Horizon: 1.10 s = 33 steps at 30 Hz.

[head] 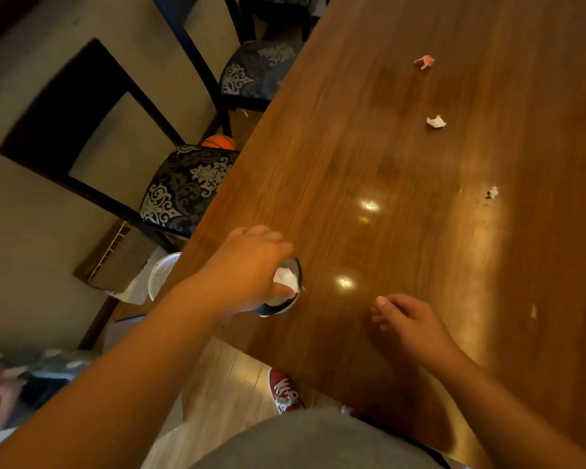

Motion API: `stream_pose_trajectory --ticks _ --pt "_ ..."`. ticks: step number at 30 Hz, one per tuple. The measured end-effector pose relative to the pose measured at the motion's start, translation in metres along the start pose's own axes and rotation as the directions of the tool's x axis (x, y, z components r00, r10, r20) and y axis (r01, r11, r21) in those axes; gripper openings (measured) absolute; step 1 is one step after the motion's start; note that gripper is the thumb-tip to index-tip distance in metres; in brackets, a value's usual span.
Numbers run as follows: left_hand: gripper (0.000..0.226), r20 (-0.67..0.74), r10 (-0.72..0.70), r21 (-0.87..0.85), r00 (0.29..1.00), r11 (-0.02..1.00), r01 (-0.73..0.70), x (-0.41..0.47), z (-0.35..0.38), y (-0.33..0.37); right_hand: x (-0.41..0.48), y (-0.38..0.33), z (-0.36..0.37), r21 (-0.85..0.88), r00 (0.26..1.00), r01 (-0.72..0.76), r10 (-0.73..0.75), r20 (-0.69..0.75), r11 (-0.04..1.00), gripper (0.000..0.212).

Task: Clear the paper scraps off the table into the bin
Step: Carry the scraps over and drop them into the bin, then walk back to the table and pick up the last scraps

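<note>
A small round bin with a dark rim stands on the wooden table near its left edge. My left hand hangs over the bin's mouth, fingers curled around a crumpled white paper scrap. My right hand rests on the table to the right of the bin, fingers loosely curled, holding nothing that I can see. Three scraps lie further out on the table: a pink one, a white one and a small white one. A tiny pale scrap lies at the right.
Two dark chairs with patterned seats stand along the table's left side. An orange ball and a white basket are on the floor below. My red shoe shows under the near edge.
</note>
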<state>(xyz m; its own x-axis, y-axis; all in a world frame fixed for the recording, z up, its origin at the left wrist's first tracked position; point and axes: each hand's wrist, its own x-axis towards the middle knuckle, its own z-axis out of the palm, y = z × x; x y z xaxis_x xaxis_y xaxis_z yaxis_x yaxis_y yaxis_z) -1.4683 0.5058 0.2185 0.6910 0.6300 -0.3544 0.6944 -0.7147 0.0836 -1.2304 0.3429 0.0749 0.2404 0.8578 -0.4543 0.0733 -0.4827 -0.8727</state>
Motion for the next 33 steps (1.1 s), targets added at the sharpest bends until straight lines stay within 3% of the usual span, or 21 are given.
stream_pose_trajectory --ticks 2,4,9,11,14,17,20,24,27,33 --pt "0.065 -0.100 -0.007 -0.094 0.995 0.996 -0.002 -0.004 0.001 -0.003 0.002 0.000 -0.010 0.005 1.000 -0.001 0.001 -0.004 1.000 0.040" --pt "0.065 -0.166 -0.015 -0.137 0.986 0.991 -0.008 -0.010 -0.001 -0.005 0.002 0.000 -0.017 0.023 1.000 -0.005 0.006 -0.026 1.000 0.035" --pt "0.035 -0.381 -0.029 -0.250 0.924 0.965 -0.073 -0.035 0.006 0.006 -0.008 0.005 -0.018 0.065 0.991 -0.097 0.102 -0.088 0.993 0.021" --pt "0.027 -0.404 -0.014 -0.352 0.915 0.926 -0.141 -0.049 0.017 0.020 -0.022 0.010 -0.011 0.103 0.979 -0.142 0.155 -0.135 0.985 0.020" --pt "0.028 -0.212 0.084 -0.512 0.974 0.839 -0.184 -0.068 0.056 0.042 -0.057 0.021 0.002 0.136 0.950 -0.223 0.247 -0.189 0.965 0.021" --pt "0.030 0.080 0.200 -0.641 0.976 0.761 -0.103 -0.081 0.113 0.054 -0.106 0.043 0.020 0.204 0.898 -0.305 0.353 -0.264 0.930 0.023" --pt "0.022 0.353 0.241 -0.666 0.904 0.743 0.062 -0.088 0.172 0.054 -0.167 0.075 0.042 0.308 0.816 -0.350 0.449 -0.363 0.885 0.023" --pt "0.022 0.624 0.130 -0.527 0.770 0.798 0.293 -0.094 0.234 0.050 -0.258 0.128 0.064 0.436 0.697 -0.429 0.597 -0.398 0.791 0.020" --pt "0.025 0.713 0.046 -0.396 0.699 0.850 0.348 -0.097 0.253 0.064 -0.330 0.176 0.077 0.563 0.565 -0.465 0.718 -0.405 0.683 0.023" --pt "0.019 0.701 0.092 -0.334 0.707 0.918 0.212 -0.110 0.264 0.171 -0.468 0.270 0.109 0.826 0.292 -0.377 0.900 -0.322 0.418 0.028"
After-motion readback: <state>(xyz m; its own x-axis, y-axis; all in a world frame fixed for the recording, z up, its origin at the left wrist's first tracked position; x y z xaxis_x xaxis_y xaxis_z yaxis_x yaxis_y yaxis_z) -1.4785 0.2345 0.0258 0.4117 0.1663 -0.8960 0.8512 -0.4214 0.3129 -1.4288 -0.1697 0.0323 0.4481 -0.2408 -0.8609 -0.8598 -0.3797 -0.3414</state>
